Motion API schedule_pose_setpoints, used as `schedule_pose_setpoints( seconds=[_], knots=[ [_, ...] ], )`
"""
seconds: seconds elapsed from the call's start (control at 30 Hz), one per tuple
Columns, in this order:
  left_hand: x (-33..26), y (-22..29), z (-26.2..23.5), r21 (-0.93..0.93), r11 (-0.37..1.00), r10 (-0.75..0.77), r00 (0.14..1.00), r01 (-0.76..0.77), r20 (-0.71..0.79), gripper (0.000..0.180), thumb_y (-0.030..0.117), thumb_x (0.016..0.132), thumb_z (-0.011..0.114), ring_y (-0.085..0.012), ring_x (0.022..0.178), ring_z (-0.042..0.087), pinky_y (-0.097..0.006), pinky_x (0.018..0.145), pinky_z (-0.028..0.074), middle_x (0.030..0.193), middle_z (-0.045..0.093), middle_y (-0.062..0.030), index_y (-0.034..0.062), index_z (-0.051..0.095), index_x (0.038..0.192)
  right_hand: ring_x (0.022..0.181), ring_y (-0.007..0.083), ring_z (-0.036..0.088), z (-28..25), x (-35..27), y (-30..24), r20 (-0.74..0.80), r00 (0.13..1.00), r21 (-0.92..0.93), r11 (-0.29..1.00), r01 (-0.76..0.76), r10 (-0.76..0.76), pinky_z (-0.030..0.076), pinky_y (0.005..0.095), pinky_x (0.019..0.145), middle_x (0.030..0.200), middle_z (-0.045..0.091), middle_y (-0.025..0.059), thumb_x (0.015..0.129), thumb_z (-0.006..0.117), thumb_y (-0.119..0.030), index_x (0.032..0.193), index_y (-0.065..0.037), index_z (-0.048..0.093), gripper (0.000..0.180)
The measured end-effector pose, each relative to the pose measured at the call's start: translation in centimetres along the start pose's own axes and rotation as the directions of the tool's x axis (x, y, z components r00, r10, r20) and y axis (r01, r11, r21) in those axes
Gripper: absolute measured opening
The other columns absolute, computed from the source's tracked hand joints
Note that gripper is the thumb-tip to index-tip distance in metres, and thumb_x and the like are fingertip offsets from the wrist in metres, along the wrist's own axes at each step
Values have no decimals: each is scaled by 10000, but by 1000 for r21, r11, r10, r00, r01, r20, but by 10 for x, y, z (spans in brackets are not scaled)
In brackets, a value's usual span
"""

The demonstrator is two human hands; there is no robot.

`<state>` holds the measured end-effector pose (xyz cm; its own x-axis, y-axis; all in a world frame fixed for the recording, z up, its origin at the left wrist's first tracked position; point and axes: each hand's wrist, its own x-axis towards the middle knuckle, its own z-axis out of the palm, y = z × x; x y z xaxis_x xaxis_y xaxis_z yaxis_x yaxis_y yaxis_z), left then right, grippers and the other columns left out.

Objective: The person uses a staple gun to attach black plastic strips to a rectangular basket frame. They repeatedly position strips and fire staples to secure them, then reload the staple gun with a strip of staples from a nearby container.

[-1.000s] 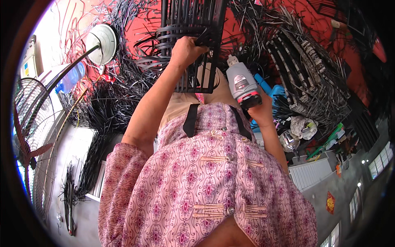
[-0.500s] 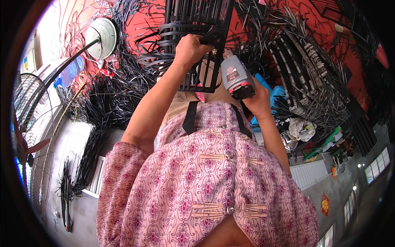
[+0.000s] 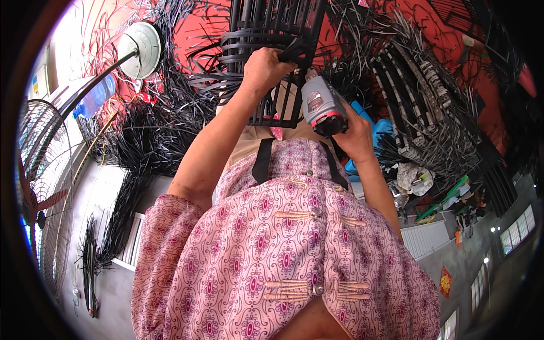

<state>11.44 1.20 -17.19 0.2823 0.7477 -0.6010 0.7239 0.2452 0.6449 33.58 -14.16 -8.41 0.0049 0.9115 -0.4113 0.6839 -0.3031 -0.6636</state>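
A black slatted frame [image 3: 249, 17], partly woven with flat black strips [image 3: 241, 48], rests upright against my lap. My left hand [image 3: 264, 71] is closed on a black strip at the frame's right side; its fingertips are partly hidden. In my right hand [image 3: 357, 136] is a grey staple gun [image 3: 322, 99] with red trim and a black end, gripped by its handle. The gun's nose points away from me, close to the frame's right edge beside my left fingers. Whether the nose touches the frame, I cannot tell.
Loose black strips [image 3: 150, 133] lie heaped at the left, and bundled strips [image 3: 416, 96] at the right. A red floor or mat [image 3: 198, 22] spreads beyond. Left stand a wire fan [image 3: 42, 198] and a round white-green base [image 3: 139, 51]. Something blue [image 3: 382, 133] sits behind my right hand.
The staple gun has shifted slightly left and tilted a little, its nose still near the frame's edge. My left hand keeps its hold, barely moving along with the frame.
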Motion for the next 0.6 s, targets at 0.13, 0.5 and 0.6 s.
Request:
schedule_pose_setpoints(
  seconds=[0.13, 0.5, 0.6],
  knots=[
    [0, 2, 0, -12, 1000, 15, 1000, -15, 10, 354, 358, 735, 773, -348, 798, 718, -432, 757, 565, 779, 721, -174, 100, 785, 978, 958, 374, 715, 3, 0, 2, -14, 1000, -4, 1000, -2, 2, 592, 427, 792, 1091, 717, 212, 735, 832, -254, 1221, 0, 616, 589],
    [1, 0, 1, -19, 1000, -7, 1000, 7, 15, 349, 367, 737, 764, -351, 791, 714, -429, 756, 562, 756, 715, -170, 99, 785, 959, 946, 372, 715, 1, 5, -4, -4, 1000, -30, 1000, -9, 9, 587, 432, 794, 1082, 720, 200, 740, 831, -250, 1214, -17, 621, 569],
    [2, -2, 2, -16, 1000, 8, 1000, -8, 10, 350, 372, 736, 763, -360, 795, 710, -436, 755, 561, 752, 710, -178, 92, 784, 945, 946, 375, 712, -1, 6, -8, -3, 1000, -54, 998, -10, 10, 584, 435, 797, 1076, 720, 200, 737, 833, -247, 1213, -19, 621, 568]
  ],
)
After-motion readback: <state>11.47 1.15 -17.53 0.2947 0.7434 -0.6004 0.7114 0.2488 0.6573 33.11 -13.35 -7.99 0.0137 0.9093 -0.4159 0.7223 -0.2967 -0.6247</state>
